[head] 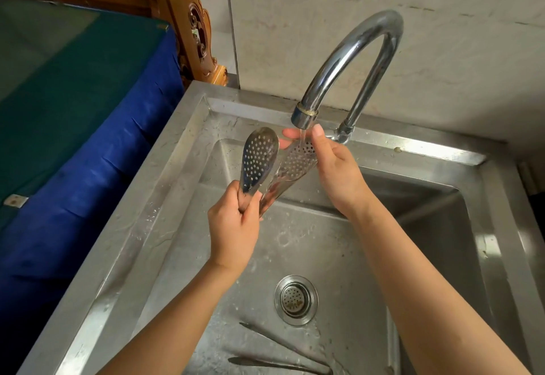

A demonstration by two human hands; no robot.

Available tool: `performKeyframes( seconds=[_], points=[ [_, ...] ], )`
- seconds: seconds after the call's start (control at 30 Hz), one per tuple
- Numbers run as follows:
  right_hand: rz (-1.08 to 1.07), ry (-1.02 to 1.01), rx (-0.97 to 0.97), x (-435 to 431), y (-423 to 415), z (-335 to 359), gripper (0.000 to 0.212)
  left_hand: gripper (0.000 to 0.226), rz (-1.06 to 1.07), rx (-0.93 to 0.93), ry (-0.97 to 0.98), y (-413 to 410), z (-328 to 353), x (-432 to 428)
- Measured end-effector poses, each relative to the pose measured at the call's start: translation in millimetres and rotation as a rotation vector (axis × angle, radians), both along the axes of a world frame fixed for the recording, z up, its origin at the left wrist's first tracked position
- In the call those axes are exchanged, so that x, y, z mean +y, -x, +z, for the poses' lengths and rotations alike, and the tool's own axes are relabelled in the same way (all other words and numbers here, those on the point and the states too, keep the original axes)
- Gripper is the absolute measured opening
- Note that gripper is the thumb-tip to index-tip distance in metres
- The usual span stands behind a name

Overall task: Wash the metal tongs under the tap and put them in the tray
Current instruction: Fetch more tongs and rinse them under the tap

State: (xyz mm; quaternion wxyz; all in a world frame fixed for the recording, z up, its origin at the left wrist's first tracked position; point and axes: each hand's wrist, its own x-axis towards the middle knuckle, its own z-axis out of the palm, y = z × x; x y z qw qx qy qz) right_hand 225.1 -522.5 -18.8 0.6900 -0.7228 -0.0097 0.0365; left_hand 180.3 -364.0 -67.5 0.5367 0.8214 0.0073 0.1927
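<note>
Now we grip the metal tongs [262, 165] over the sink [383, 144]: our left hand [234, 234] wraps the handle end, our right hand [333, 168] pinches one perforated blade under the tap [351, 61], water running.

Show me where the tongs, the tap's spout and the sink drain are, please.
metal tongs [259, 156]: head view, on the perforated left paddle, clear of the water.
tap spout [305, 116]: head view, on the nozzle end where water runs out.
sink drain [295, 299]: head view, on the round strainer in the basin floor.
</note>
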Motion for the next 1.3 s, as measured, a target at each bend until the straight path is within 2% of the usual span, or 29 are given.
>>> performKeyframes(
  seconds=[0.17, 0.27, 0.33, 0.4, 0.5, 0.6, 0.7, 0.87, 1.07, 1.3],
  points=[
    [-0.013, -0.003, -0.015, -4, 0, 1, 0.048, 0.027, -0.024, -0.037, -0.029, -2, 1, -4],
    [0.007, -0.087, 0.033, -6, -1, 1, 0.049, 0.036, -0.038, -0.027, 0.002, -4, 0, -5],
    [0.058, -0.191, 0.065, -4, 0, 1, 0.041, 0.046, -0.078, 0.109, 0.166, -6, 1, -8],
    [0.134, -0.243, 0.072, 0, 1, 0, 0.028, 0.049, -0.110, 0.333, 0.348, -10, 3, -10],
    [0.190, -0.196, 0.037, 4, 2, -3, 0.014, 0.052, -0.119, 0.685, 0.567, -18, 2, -8],
    [0.086, -0.161, 0.051, 3, -1, -3, 0.017, 0.047, -0.143, 0.924, 0.631, -19, 2, -3],
    [0.049, -0.167, 0.100, 3, -1, -6, 0.023, 0.045, -0.263, 1.042, 0.626, -17, 6, -8],
    [0.015, -0.193, 0.123, 4, 0, -9, 0.029, 0.044, -0.386, 1.104, 0.580, -14, 5, -15],
    [0.080, -0.198, 0.124, -1, 11, -9, 0.021, 0.045, -0.464, 1.136, 0.603, -10, -4, -13],
    [-0.009, -0.128, 0.192, -10, 21, 0, 0.049, 0.049, -0.603, 1.157, 0.700, -1, -12, -21]
  ],
)
